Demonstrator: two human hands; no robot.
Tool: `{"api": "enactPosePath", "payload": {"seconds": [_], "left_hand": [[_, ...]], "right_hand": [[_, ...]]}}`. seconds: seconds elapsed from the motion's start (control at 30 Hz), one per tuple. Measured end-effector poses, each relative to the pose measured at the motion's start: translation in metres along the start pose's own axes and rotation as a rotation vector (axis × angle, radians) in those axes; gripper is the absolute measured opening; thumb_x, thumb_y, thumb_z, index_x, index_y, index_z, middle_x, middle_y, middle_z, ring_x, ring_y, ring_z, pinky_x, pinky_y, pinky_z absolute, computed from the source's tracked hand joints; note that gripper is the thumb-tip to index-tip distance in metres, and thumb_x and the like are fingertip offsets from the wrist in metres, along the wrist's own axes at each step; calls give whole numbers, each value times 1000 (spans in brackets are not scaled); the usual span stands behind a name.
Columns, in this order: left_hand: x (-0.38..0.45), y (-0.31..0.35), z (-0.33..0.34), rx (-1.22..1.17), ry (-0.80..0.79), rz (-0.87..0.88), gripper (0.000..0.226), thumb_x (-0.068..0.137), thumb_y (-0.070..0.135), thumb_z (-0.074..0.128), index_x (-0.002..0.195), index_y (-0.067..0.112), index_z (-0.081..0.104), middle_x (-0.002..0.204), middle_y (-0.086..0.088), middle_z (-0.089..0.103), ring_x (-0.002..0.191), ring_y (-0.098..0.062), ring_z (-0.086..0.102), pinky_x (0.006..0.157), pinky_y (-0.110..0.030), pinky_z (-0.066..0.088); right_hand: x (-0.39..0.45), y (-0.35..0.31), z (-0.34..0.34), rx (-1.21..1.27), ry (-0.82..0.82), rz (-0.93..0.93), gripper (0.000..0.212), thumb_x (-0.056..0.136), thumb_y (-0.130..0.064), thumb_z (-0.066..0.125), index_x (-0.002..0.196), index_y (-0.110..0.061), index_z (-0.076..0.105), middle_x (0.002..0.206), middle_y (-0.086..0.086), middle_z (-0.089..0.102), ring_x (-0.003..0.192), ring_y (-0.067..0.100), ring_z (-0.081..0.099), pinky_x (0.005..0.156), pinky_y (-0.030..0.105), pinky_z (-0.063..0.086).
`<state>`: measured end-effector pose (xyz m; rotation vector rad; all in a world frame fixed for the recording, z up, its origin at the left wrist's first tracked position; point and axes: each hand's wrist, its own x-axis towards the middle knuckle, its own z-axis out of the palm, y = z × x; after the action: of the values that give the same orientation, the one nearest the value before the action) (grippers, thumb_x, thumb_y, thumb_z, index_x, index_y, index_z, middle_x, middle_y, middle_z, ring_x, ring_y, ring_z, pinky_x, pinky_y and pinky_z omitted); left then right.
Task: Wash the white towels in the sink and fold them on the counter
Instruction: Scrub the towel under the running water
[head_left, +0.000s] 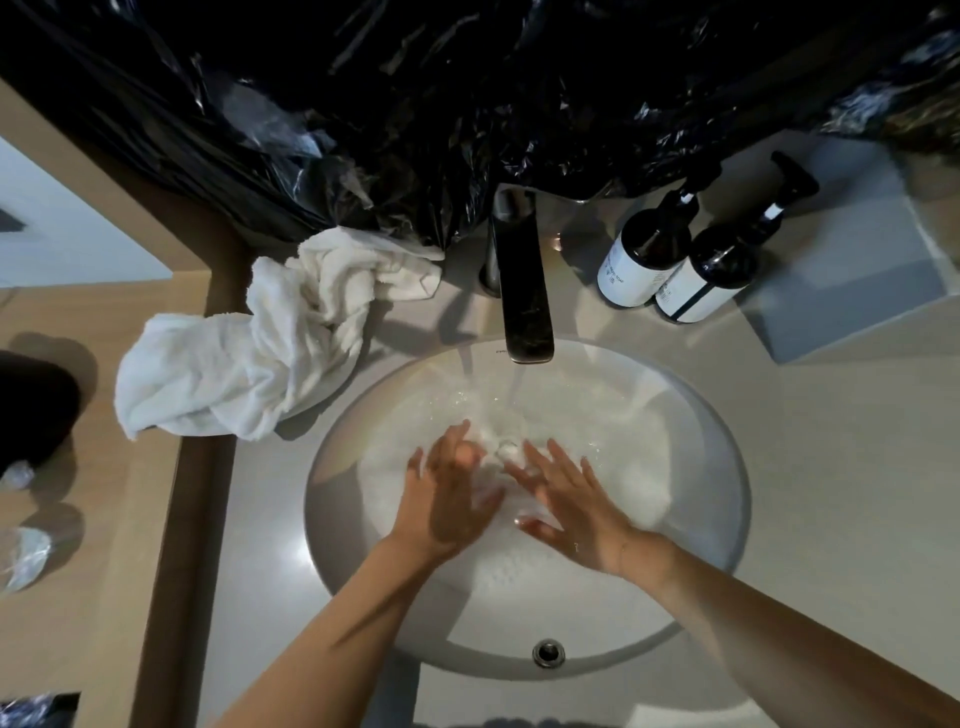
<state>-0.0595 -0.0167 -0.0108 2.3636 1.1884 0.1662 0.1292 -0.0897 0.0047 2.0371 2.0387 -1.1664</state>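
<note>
Pressing flat-fingered, the left hand (447, 499) and right hand (566, 506) rest on a wet towel (597, 441) in the sink (332, 519), centre frame; another towel (249, 343) lies crumpled upper left.

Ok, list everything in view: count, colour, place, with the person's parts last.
towel in the sink: one, white, under running water
towels on the counter: crumpled heap, count unclear, white, left of faucet
faucet: one, dark metal, behind basin
sink: one, white, centre
pump bottles: two, dark with white labels, right of faucet
plastic sheet: black, behind
left hand: fingers straight, on towel
right hand: fingers straight, on towel
</note>
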Motion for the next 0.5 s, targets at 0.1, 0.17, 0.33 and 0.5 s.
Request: {"api": "enactPosePath", "payload": {"seconds": [0.1,0.17,0.33,0.5], "left_hand": [[-5,8,20,-34,-189,-68,67,95,63,31,150,29,12,161,-8,15,145,-27,22,113,-48,25],[-3,6,32,-121,-324,-186,70,98,60,31,154,35,-2,163,-4,-7,150,-24,-4,119,-40,5],[22,0,36,112,-508,-256,71,100,54,26,154,28,-11,160,-2,-25,148,-26,-19,113,-43,-22],[25,14,15,112,-439,-267,69,96,47,33,156,27,6,161,-3,19,147,-27,17,117,-41,15]], "right_hand": [[10,13,19,-181,10,72,66,100,-56,9,152,-22,-11,160,2,-5,146,34,19,114,52,30],[15,9,18,-99,-184,131,61,103,-49,19,154,-15,15,159,7,19,139,28,37,108,34,35],[32,13,21,-168,-423,205,49,105,-31,30,151,-15,25,158,9,25,144,24,26,116,32,21],[28,2,-5,-156,-253,265,48,99,-22,46,145,-12,37,146,9,41,132,26,42,106,32,34]]}}
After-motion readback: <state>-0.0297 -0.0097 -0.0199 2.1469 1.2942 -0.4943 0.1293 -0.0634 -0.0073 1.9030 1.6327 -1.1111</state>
